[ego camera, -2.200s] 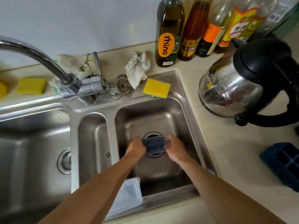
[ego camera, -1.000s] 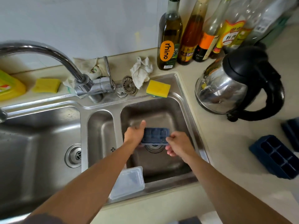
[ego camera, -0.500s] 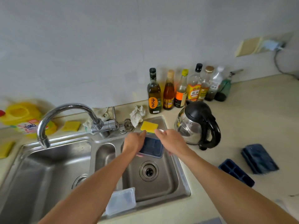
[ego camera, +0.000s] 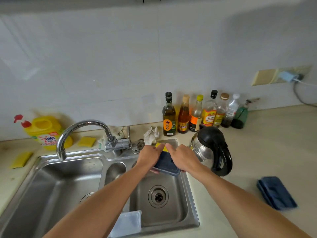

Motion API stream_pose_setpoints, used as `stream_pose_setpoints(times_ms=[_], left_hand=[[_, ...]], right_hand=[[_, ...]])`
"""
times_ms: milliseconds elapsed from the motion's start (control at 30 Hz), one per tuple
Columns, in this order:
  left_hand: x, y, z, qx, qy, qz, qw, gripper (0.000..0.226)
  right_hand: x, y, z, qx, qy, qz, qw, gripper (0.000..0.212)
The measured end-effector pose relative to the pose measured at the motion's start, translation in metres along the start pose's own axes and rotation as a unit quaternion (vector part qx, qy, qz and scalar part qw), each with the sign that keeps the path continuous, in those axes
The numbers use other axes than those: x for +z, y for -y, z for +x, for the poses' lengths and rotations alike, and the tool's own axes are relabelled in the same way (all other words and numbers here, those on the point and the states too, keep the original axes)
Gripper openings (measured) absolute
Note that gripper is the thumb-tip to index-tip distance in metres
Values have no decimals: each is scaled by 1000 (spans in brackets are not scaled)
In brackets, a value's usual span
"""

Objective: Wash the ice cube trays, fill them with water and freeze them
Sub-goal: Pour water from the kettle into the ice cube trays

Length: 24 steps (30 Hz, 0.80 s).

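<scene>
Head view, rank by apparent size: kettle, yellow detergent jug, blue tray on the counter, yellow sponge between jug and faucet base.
1. kettle
2. yellow detergent jug
3. blue tray on the counter: close to the jug, blurred, nearer the camera, so unsure
4. yellow sponge between jug and faucet base

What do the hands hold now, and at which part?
The dark blue ice cube tray: left hand on its left edge, right hand on its right edge.

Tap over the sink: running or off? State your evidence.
Off: no stream falls from the tap spout, which hangs over the left basin.
</scene>
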<state>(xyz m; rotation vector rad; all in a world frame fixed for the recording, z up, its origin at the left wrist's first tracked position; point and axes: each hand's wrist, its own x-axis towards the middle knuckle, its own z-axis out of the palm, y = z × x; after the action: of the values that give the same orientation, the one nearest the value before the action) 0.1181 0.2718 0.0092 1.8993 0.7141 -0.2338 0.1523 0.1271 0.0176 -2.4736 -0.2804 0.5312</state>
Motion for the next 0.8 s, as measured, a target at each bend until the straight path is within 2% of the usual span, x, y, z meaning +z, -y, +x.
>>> stream_pose_setpoints(times_ms=[100, 233, 300, 400, 500, 633, 733, 800], left_hand=[[-2, -7, -4, 22, -4, -7, 1000, 60], [-5, -5, -14, -9, -3, -109, 994, 74], [3, -1, -17, -2, -11, -121, 993, 77], [19, 5, -16, 37, -67, -135, 988, 65], [20, 8, -11, 22, -100, -135, 986, 59], [18, 14, -12, 32, -68, -110, 991, 44], [25, 19, -16, 28, -36, -87, 995, 47], [27, 21, -16, 24, -26, -75, 997, 50]], right_hand=[[-4, -6, 0, 16, -7, 52, 999, 64], [-7, -15, 8, 55, -63, 132, 988, 68], [-2, -16, 11, 76, -74, 155, 982, 67], [12, -10, 5, 78, -61, 156, 983, 67], [22, -5, 2, 80, -38, 161, 983, 76], [16, -1, 6, 122, -9, 176, 977, 73], [17, 1, 8, 108, -2, 166, 980, 76], [21, 0, 5, 93, -17, 154, 984, 69]])
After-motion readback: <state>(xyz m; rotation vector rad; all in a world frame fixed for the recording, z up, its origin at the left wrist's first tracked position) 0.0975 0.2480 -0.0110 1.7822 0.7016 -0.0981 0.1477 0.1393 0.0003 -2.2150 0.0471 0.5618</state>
